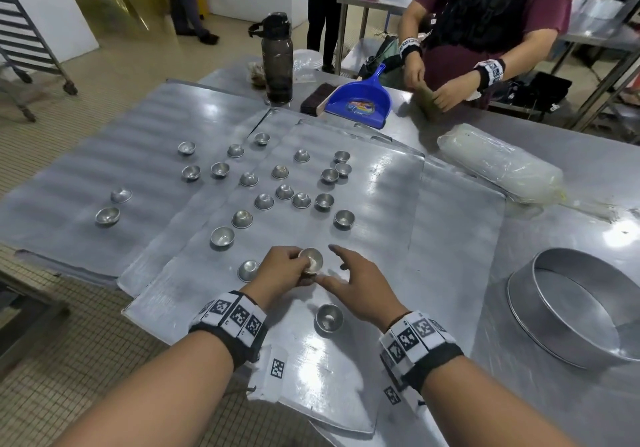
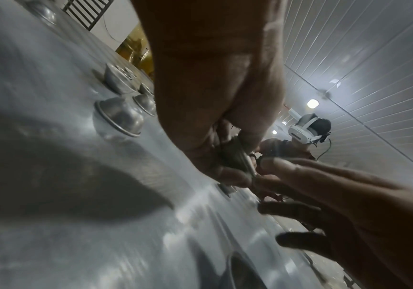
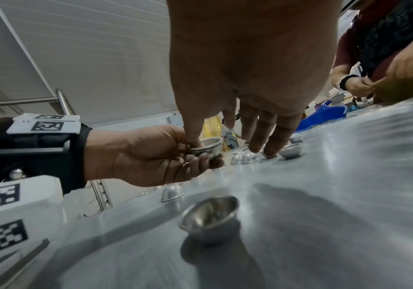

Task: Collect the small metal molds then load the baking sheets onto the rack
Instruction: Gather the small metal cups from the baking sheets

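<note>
My left hand (image 1: pixel 285 268) grips a small metal mold (image 1: pixel 311 260), rim up, just above the top baking sheet (image 1: pixel 381 204). In the right wrist view the held mold (image 3: pixel 206 146) looks like a short nested stack. My right hand (image 1: pixel 346 273) hovers beside it with straight fingers (image 3: pixel 262 135), its thumb touching the mold's rim. An upright mold (image 1: pixel 329 318) stands between my wrists, and an upturned one (image 1: pixel 248 270) lies left of my left hand. Several more molds are scattered over this sheet and the left baking sheet (image 1: pixel 104 156). In the left wrist view my left hand (image 2: pixel 212 97) pinches the mold (image 2: pixel 237 154).
A wheeled rack (image 1: pixel 24 31) stands on the floor at far left. At the table's far side are a dark bottle (image 1: pixel 277 59), a blue dustpan (image 1: pixel 360 100) and a person (image 1: pixel 485 31) at work. A wrapped roll (image 1: pixel 498 166) and a metal ring (image 1: pixel 571 308) lie to the right.
</note>
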A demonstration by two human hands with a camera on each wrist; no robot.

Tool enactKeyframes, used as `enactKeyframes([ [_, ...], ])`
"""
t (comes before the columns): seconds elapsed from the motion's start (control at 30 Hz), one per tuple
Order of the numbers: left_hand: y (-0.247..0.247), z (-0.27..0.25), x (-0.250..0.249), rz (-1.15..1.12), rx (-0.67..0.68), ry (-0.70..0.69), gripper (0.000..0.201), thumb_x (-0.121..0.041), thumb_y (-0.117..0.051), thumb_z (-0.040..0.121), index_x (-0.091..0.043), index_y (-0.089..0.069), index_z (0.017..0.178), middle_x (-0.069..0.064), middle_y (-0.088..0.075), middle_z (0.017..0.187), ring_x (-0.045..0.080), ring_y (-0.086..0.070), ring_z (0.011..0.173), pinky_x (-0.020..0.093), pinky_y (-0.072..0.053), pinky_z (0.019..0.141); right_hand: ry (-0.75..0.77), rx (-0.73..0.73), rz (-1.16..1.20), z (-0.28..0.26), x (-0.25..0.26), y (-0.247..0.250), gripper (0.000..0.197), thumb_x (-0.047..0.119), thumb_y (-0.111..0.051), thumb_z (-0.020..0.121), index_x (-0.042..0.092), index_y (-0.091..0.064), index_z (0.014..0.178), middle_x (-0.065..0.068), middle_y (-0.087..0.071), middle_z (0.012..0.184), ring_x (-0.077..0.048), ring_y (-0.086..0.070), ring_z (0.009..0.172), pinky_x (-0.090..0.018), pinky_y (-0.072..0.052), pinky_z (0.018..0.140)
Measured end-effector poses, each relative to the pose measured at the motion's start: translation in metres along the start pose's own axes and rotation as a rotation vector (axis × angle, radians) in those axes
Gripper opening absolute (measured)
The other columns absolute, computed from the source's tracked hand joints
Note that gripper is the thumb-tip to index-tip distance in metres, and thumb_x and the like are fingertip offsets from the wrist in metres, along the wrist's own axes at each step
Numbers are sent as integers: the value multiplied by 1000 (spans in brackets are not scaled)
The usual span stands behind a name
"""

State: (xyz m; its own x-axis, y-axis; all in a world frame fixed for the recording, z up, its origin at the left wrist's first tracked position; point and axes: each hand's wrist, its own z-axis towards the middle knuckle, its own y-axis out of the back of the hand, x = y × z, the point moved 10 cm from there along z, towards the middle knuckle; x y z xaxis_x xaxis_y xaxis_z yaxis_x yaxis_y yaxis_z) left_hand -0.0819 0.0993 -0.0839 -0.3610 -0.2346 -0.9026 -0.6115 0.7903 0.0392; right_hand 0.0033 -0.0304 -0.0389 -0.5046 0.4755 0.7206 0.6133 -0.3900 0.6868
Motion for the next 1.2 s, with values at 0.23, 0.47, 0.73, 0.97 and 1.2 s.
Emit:
enactKeyframes([
  [0.23,10,7,10,124,-57,-9,19,8,-49,94,1,-67,90,12,-67,65,17,-70,54,34,-57,55,-1,305,-220,-25,-30,-28,86,63,-80,63,34,-51,139,13,-48,130,-8,-55,115,-30,-47,97],
  [0.47,2,5,22,55,-22,9,18,5,-49,91,8,-66,97,19,-67,63,30,-62,57,37,-50,58,-11,265,-263,-30,-37,-35,50,48,-79,68,33,-63,114,11,-62,107,-12,-60,96,-36,-52,86],
  [0.73,5,-3,32,-28,-38,8,20,8,-48,91,8,-66,99,27,-68,80,32,-66,67,37,-47,59,-11,263,-282,-22,-33,-36,72,50,-76,77,39,-47,142,7,-61,122,-16,-59,110,-31,-47,91],
  [0.97,17,-1,32,34,-40,-3,20,4,-48,94,7,-67,101,24,-69,76,28,-68,62,35,-51,61,-73,131,-208,-13,-34,-23,48,39,-75,81,26,-59,124,5,-65,117,-17,-61,106,-32,-49,89],
  [1.2,20,-2,33,-92,-51,-9,19,-1,-54,93,1,-72,100,28,-69,93,30,-71,74,35,-52,64,-6,-55,-11,5,-3,-8,52,45,-79,76,31,-58,121,10,-72,107,-11,-66,96,-33,-54,84],
])
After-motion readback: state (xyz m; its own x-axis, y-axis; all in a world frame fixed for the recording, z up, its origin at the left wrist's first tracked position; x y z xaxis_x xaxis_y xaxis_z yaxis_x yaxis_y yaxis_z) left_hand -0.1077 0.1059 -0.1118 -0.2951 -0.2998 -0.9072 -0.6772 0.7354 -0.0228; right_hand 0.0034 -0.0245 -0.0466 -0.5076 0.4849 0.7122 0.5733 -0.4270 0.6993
